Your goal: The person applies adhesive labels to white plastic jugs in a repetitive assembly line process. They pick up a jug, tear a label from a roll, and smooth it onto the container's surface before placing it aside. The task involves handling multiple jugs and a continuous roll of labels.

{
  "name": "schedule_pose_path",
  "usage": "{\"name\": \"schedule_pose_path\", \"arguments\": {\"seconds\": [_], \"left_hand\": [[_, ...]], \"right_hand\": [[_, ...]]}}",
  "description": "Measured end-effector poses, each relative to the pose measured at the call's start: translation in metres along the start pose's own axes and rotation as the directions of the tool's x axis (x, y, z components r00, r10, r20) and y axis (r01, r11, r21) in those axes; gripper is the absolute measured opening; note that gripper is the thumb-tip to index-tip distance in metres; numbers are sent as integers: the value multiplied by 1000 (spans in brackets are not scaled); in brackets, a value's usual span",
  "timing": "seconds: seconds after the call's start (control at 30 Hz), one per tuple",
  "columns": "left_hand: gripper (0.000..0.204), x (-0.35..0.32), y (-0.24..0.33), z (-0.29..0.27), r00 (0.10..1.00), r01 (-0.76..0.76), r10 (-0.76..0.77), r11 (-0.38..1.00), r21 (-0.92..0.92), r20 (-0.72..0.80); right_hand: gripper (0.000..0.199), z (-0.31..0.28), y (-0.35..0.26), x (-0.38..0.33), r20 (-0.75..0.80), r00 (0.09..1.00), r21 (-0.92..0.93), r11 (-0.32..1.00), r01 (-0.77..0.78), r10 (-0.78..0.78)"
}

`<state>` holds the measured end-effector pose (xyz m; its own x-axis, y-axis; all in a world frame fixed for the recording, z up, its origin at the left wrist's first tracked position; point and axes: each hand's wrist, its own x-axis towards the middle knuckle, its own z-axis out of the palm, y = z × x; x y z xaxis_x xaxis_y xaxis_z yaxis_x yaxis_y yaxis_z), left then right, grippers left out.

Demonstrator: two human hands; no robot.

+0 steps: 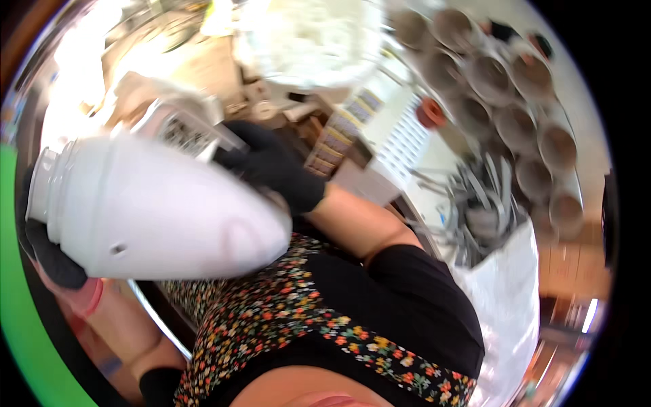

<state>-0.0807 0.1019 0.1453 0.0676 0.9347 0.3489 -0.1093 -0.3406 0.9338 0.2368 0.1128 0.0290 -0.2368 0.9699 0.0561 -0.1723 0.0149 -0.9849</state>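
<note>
A large white tapered housing (169, 210) lies tilted across the left of the view, with a stepped, ringed neck toward the left and a small dark hole in its side. My left hand (57, 261), in a black glove with a pink cuff, is closed around the neck end. Just beyond the housing's upper side is my black-gloved right hand (274, 166). Its fingers are curled beside a short light-grey strip (232, 137), and blur hides what they hold. Next to them sits a white box-like part (186, 136) with small grey pieces inside.
A large white bag-lined container (312, 44) stands at the far side, near cardboard (173, 64). To the right are several grey round tubs (488, 78), a white slotted tray (405, 139), a small reddish-brown part (430, 112) and a clear bag (505, 285) of grey strips (485, 210).
</note>
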Motion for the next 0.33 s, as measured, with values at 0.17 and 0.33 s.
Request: {"name": "schedule_pose_path", "arguments": {"seconds": [0.17,0.33], "left_hand": [[64,5,-47,-15,982,150,-141,986,69,-123],[73,0,-54,25,1000,-18,22,962,274,-11]], "right_hand": [[49,11,9,-27,161,794,-608,575,548,-586],[43,-30,27,-46,404,795,-470,643,605,-452]]}}
